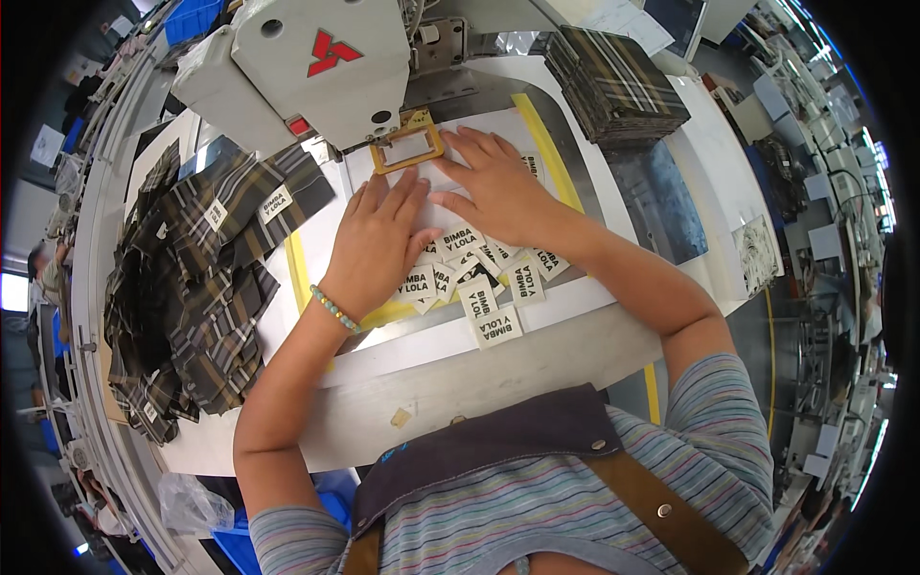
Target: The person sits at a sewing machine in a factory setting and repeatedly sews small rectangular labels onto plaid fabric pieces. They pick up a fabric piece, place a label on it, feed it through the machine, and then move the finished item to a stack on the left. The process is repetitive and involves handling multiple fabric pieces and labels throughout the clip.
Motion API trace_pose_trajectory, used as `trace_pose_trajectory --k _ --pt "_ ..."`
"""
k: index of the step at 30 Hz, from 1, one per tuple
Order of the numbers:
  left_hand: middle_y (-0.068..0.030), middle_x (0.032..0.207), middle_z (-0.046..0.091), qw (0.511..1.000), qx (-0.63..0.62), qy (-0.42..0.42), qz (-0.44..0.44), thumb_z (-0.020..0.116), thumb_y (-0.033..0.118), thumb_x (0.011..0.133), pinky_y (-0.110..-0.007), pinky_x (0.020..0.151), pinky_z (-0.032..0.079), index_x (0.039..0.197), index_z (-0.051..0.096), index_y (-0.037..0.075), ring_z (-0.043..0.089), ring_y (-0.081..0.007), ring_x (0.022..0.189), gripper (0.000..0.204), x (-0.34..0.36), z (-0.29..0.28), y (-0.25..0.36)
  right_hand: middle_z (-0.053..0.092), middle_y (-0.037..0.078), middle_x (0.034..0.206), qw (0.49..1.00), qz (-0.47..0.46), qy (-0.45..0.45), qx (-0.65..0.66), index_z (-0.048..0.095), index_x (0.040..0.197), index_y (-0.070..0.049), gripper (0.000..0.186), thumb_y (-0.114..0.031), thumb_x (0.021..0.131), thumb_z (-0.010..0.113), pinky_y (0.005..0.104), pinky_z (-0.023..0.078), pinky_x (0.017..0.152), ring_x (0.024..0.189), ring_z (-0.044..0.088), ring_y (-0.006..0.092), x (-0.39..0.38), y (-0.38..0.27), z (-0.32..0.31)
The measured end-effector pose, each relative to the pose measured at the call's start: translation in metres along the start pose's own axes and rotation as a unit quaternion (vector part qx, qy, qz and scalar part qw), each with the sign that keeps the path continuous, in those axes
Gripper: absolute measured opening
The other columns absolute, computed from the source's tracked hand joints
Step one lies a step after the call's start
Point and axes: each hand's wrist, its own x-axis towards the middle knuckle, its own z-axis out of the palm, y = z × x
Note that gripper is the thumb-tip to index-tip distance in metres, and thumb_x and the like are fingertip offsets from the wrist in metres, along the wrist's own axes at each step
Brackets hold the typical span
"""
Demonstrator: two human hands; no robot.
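My left hand [376, 235] lies flat with its fingers stretched forward, their tips at the lower left of a yellow rectangular frame [436, 144] under the head of a white machine [326, 67]. My right hand [494, 187] has its fingers spread on the white work surface [355, 168], the upper fingertips at the frame's right side. Several small cream labels with dark print [494, 326] lie scattered below and between my hands on the surface, which has yellow tape [561, 163] along its edges. Anything under my fingers is hidden.
A heap of plaid cloth pieces [182, 326], some with labels, covers the left of the table. A tall stack of plaid pieces [613, 81] stands at the back right. Blue bins [331, 498] and a plastic bag [196, 503] are below the near edge. Other workstations line both sides.
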Motion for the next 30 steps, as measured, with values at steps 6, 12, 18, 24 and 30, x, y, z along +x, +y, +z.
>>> trace_pose_trajectory --k 6,12,18,24,30 --pt "-0.0202 0.164 0.045 0.999 -0.014 -0.012 -0.029 0.062 0.045 0.104 -0.060 0.126 0.028 0.157 0.048 0.003 0.038 -0.0506 0.151 0.069 -0.002 0.004 0.000 0.053 0.023 0.152 1.000 0.000 0.010 -0.008 0.065 0.138 0.000 0.056 -0.045 0.107 0.059 0.0606 0.032 0.121 0.147 0.043 0.0411 0.002 -0.002 0.002" --pt "-0.0222 0.166 0.042 0.999 -0.005 0.002 -0.033 0.057 0.057 0.104 -0.064 0.127 0.024 0.160 0.044 0.002 0.030 -0.0503 0.155 0.079 0.001 0.016 -0.005 0.054 0.023 0.151 1.000 -0.013 0.013 -0.006 0.063 0.139 0.000 0.054 -0.043 0.107 0.059 0.0600 0.033 0.120 0.145 0.045 0.0409 0.003 0.000 0.000" --pt "-0.0220 0.167 0.040 0.999 0.002 -0.010 -0.035 0.056 0.059 0.104 -0.063 0.127 0.024 0.160 0.043 0.000 0.030 -0.0487 0.156 0.083 0.002 0.018 -0.007 0.054 0.024 0.151 1.000 -0.017 0.002 -0.002 0.063 0.140 -0.001 0.052 -0.041 0.106 0.061 0.0577 0.034 0.121 0.144 0.045 0.0416 0.004 0.003 -0.002" --pt "-0.0220 0.167 0.040 0.999 -0.023 -0.021 -0.044 0.057 0.059 0.103 -0.061 0.127 0.024 0.159 0.043 -0.002 0.031 -0.0468 0.156 0.084 0.006 0.014 -0.007 0.056 0.024 0.150 1.000 -0.014 0.001 0.012 0.065 0.138 -0.001 0.051 -0.040 0.105 0.063 0.0541 0.037 0.119 0.141 0.050 0.0411 0.003 0.004 -0.007" --pt "-0.0183 0.170 0.039 0.998 -0.031 -0.026 -0.054 0.057 0.056 0.104 -0.059 0.128 0.022 0.159 0.043 -0.001 0.029 -0.0452 0.158 0.080 0.005 0.013 -0.011 0.078 0.013 0.111 0.999 0.036 0.015 0.036 0.080 0.109 -0.004 0.031 -0.032 0.101 0.069 0.0426 0.057 0.092 0.105 0.072 0.0351 0.014 0.022 -0.069"
